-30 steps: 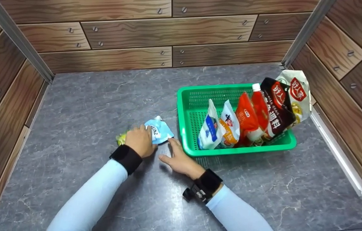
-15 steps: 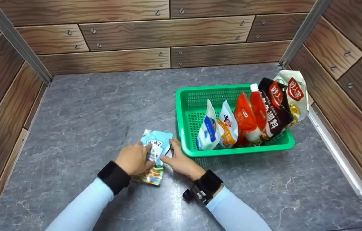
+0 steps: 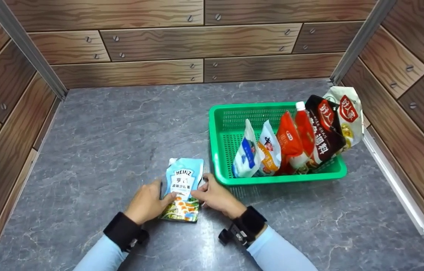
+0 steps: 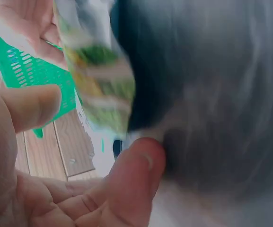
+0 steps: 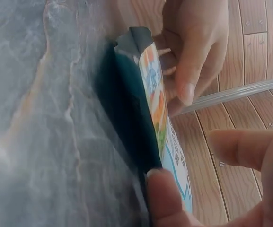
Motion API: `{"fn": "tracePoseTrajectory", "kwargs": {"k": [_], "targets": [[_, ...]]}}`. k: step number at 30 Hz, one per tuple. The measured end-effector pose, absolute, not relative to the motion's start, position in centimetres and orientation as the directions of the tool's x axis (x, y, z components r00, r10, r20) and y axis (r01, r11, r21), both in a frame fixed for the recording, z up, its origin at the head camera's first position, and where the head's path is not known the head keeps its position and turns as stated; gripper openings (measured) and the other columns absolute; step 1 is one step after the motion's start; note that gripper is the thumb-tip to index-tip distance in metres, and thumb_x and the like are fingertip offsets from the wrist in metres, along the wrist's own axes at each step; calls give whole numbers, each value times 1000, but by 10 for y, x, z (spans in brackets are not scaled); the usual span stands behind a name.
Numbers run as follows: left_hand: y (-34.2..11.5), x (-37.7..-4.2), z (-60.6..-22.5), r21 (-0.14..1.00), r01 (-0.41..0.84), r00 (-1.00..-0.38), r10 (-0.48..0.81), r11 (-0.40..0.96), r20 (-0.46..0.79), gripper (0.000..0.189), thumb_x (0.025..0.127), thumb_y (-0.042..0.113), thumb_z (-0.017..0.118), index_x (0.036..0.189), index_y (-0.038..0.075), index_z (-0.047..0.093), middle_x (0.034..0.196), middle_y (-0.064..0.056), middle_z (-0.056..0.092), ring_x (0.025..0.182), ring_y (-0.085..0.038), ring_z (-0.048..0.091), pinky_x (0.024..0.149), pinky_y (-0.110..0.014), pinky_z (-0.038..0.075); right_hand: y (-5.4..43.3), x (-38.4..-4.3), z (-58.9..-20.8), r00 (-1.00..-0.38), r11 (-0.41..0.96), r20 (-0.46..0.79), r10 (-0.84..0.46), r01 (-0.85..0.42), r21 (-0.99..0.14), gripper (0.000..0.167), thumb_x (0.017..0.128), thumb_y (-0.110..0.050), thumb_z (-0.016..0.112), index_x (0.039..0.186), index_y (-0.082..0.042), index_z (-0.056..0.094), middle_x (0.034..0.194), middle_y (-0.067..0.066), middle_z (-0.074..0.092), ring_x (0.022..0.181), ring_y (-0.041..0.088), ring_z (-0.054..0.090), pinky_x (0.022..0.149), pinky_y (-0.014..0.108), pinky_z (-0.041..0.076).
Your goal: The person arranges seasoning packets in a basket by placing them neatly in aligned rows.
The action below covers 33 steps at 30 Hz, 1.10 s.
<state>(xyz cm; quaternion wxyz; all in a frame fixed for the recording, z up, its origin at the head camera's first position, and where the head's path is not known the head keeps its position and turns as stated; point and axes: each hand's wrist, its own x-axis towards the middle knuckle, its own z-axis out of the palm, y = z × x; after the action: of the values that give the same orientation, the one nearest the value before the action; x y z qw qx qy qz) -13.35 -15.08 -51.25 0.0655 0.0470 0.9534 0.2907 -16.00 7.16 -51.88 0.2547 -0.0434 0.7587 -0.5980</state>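
A light-blue Heinz salad dressing pouch (image 3: 183, 178) lies face up on the grey table, its white cap toward the back wall and its food picture toward me. My left hand (image 3: 146, 201) is at its left edge, and my right hand (image 3: 217, 194) is at its right edge. Both thumbs hover over the front of the pouch. In the right wrist view, a fingertip (image 5: 164, 194) touches the side of the pouch while the thumb stays apart from it. The left wrist view shows a fingertip (image 4: 143, 158) against the pouch's edge, with the thumb clear of it.
Just right of the pouch stands a green basket (image 3: 215, 150). Several seasoning bags lean upright in it, among them a white-blue bag (image 3: 247, 156), a red capped pouch (image 3: 304, 122) and a black bag (image 3: 324, 126). Wood-patterned walls (image 3: 151, 45) enclose the table.
The pouch has been turned and brought nearer, so its cap now points away and its front shows. My left hand has moved from on top of it to its left side.
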Motion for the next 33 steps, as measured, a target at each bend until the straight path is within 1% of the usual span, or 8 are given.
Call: {"fn": "tracePoseTrajectory", "kwargs": {"k": [2,4,8,12,14,17,26,33], "targets": [[-151,-131,-514,587,31,-987,119,809,-112,62,90,41,67,121,-12,55,95,-23,66,81,-28,64,70,-42,53,73,-160,-520,-855,280,-361,-371,268,-922,75,90,-23,68,143,5,24,98,11,60,78,24,62,60,32,53],[-151,-129,-515,624,12,-984,122,782,-134,58,90,40,67,119,-10,56,82,-14,63,68,-19,59,60,-37,48,74,-161,-524,-844,272,-377,-382,287,-919,68,90,-25,68,139,3,30,96,10,62,76,22,61,58,30,51],[-154,-126,-519,721,-45,-972,136,691,-191,56,92,38,64,123,-6,54,74,-5,55,61,-15,50,58,-32,42,75,-162,-528,-816,242,-381,-435,301,-922,49,90,-26,68,123,3,45,80,6,61,59,15,55,48,25,46],[-157,-124,-522,807,-94,-947,198,584,-254,38,95,40,60,101,2,60,60,2,44,50,-13,42,50,-27,36,76,-162,-532,-776,221,-368,-511,295,-930,28,90,-22,68,106,-1,60,63,2,58,43,10,46,38,22,41],[-156,-124,-523,836,-121,-929,236,535,-285,36,95,40,59,90,4,58,55,3,40,44,-12,39,45,-26,34,76,-162,-533,-765,220,-364,-531,290,-931,23,90,-20,68,105,-3,63,63,1,57,41,9,43,37,22,39],[-155,-123,-524,849,-133,-911,274,511,-307,38,96,40,58,83,5,55,52,4,41,41,-11,40,42,-24,32,77,-162,-532,-771,235,-365,-522,281,-930,24,90,-19,68,108,-4,60,67,1,57,43,9,44,36,22,38],[-155,-120,-526,844,-99,-916,282,527,-284,38,94,41,60,82,5,53,49,1,48,37,-12,46,40,-25,32,76,-160,-530,-786,269,-360,-502,254,-929,29,90,-18,68,113,-4,56,82,5,60,54,11,50,40,22,39],[-157,-117,-525,854,-109,-929,252,508,-269,37,94,41,61,85,6,53,57,-1,51,45,-17,55,44,-30,44,72,-154,-519,-830,255,-222,-512,100,-962,31,89,-10,68,117,-4,57,87,7,65,70,15,59,60,27,51]]}}
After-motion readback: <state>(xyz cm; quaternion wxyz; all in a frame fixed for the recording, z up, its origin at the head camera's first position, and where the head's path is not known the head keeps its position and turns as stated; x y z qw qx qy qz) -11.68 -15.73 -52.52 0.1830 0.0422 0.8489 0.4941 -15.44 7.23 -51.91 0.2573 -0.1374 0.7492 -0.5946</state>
